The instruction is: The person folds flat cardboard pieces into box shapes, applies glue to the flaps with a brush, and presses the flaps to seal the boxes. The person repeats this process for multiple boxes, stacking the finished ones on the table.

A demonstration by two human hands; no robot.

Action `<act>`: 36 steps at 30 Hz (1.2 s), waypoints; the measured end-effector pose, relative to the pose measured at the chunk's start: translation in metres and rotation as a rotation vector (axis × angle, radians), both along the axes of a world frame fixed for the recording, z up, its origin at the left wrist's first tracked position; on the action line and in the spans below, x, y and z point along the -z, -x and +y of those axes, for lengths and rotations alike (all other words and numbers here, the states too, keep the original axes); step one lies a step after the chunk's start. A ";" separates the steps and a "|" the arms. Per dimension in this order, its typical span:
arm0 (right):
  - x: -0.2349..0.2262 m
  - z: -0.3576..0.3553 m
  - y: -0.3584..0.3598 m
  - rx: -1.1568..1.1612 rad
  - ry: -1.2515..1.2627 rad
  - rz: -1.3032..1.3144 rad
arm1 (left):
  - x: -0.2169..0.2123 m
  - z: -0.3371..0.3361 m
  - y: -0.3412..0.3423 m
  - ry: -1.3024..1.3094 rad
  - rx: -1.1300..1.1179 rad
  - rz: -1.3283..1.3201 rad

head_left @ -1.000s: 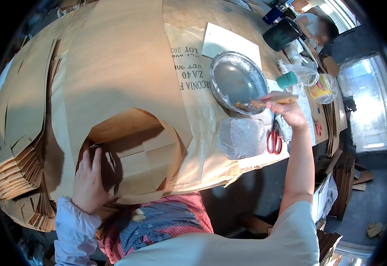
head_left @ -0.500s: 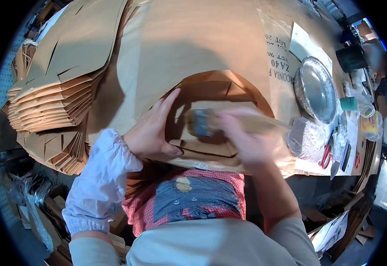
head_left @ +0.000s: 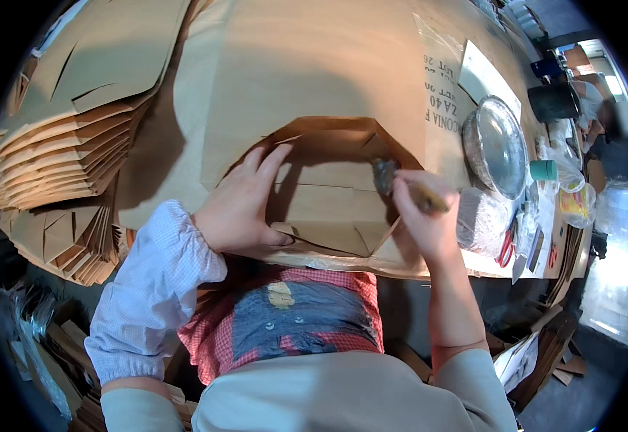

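right hand [head_left: 423,219]: i see it closed round the handle of a brush [head_left: 386,175]; bristles point up-left, handle runs back down-right through the fist.
left hand [head_left: 245,205]: open, not gripping; palm and spread fingers press flat on the brown paper bag [head_left: 328,198].
bag position: folded bottom lies directly in front of me, between both hands.
key relation: brush tip touches the bag's upper right flap; right hand is nearer.
surroundings: metal bowl [head_left: 496,144] right; stacked bags [head_left: 55,158] left.
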State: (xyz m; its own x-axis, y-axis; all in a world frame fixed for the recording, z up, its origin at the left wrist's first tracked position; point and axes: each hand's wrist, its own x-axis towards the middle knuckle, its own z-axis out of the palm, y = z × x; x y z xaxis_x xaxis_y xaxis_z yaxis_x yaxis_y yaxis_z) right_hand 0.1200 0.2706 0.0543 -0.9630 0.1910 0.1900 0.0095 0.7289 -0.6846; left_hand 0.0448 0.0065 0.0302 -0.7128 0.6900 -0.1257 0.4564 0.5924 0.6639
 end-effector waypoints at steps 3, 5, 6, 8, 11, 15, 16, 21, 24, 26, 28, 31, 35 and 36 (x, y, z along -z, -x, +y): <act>0.002 0.008 -0.020 -0.211 -0.047 -0.198 | -0.003 0.001 0.000 0.001 -0.005 -0.032; -0.003 0.015 -0.021 -0.110 0.162 -0.124 | 0.002 -0.003 0.000 -0.045 0.010 0.068; -0.006 0.019 -0.021 -0.061 0.269 -0.084 | 0.006 -0.008 0.002 0.051 0.082 0.071; -0.039 0.034 -0.017 -0.191 0.208 -0.018 | 0.007 -0.016 0.006 0.253 0.218 0.073; -0.027 0.018 0.005 -0.610 0.029 0.027 | -0.006 -0.008 0.004 0.280 0.227 0.119; -0.002 -0.022 0.034 -0.754 0.104 -0.021 | -0.005 -0.011 0.003 0.307 0.259 0.174; 0.002 -0.024 0.038 -0.768 0.101 -0.014 | -0.005 -0.012 0.003 0.309 0.269 0.196; -0.007 0.011 0.033 -0.637 0.040 -0.071 | 0.005 -0.015 -0.002 0.156 0.203 0.180; -0.019 0.016 0.005 -0.058 0.248 -0.062 | 0.007 -0.003 0.007 0.117 -0.011 -0.030; -0.026 0.003 -0.013 0.047 0.587 0.131 | 0.012 0.006 0.006 0.120 -0.149 -0.014; -0.015 -0.008 -0.016 -0.061 0.387 -0.039 | 0.025 0.011 -0.001 0.130 -0.225 0.188; 0.021 -0.024 -0.015 -0.010 0.268 -0.149 | 0.030 0.015 0.006 0.185 -0.205 0.206; 0.028 -0.075 0.003 -0.040 0.704 -0.292 | 0.028 0.017 0.028 0.183 -0.259 0.119; 0.027 -0.087 0.008 -0.078 0.781 -0.336 | 0.028 0.018 0.029 0.197 -0.285 0.150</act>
